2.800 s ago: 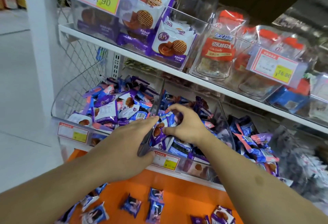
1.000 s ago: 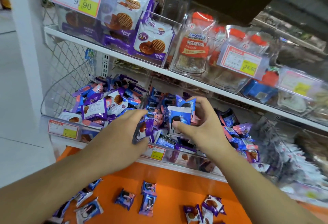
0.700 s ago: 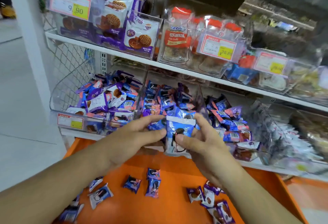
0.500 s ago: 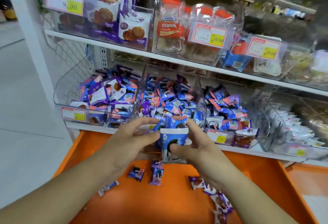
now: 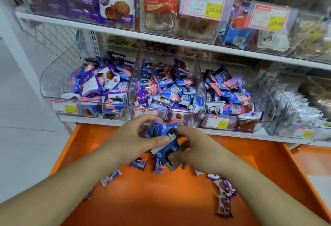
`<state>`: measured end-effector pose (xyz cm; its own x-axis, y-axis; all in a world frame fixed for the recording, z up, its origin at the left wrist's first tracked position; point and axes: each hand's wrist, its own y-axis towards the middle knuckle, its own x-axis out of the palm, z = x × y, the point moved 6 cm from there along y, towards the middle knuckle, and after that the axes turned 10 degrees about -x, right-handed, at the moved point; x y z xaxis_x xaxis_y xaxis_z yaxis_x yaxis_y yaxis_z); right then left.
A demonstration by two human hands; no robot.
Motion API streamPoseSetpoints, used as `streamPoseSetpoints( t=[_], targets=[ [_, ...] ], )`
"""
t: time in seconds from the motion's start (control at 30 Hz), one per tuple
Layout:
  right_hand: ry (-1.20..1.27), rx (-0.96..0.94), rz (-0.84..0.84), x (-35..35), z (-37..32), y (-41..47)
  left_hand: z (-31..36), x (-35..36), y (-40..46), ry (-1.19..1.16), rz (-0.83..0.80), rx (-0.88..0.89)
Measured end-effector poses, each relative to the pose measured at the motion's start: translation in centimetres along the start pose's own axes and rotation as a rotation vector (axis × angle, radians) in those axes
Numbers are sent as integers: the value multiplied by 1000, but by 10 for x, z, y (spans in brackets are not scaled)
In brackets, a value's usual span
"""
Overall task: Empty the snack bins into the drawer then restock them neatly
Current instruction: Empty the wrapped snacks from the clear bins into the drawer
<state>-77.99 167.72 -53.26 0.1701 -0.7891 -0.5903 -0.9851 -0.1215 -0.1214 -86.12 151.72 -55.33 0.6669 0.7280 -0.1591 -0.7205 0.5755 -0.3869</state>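
Three clear snack bins stand on the lower shelf, each full of small blue and purple snack packets: the left bin (image 5: pixel 53 89), the middle bin (image 5: pixel 201 82) and the right bin (image 5: pixel 268 100). Below them the orange drawer (image 5: pixel 161 199) is pulled out, with several loose packets (image 5: pixel 138 162) on its floor. Over the drawer's back edge, my left hand (image 5: pixel 132 141) pinches blue snack packets (image 5: pixel 159 130) between thumb and fingers. My right hand (image 5: pixel 195 148) grips another blue packet (image 5: pixel 166 151) just below them.
The upper shelf (image 5: pixel 179 43) carries clear bins of waffle biscuit packs (image 5: pixel 114 9) and red-labelled snack bags (image 5: pixel 157 9), with price tags (image 5: pixel 206 4) in front. A wire mesh panel (image 5: pixel 59 46) closes the shelf's left end. White floor lies to the left.
My right hand lifted blue packets out of the middle bin. Both hands then came down and toward me, from the bin's front to over the orange drawer.
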Motion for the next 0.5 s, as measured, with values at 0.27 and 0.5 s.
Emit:
streamPoseSetpoints(
  t=[0.27, 0.5],
  targets=[
    [-291, 197, 34, -15, 49, 3, -76, -5, 38, 200, 70, -196],
    [-440, 257, -20, -5, 93, 9, -158, 33, 125, 280, 63, -290]
  ],
)
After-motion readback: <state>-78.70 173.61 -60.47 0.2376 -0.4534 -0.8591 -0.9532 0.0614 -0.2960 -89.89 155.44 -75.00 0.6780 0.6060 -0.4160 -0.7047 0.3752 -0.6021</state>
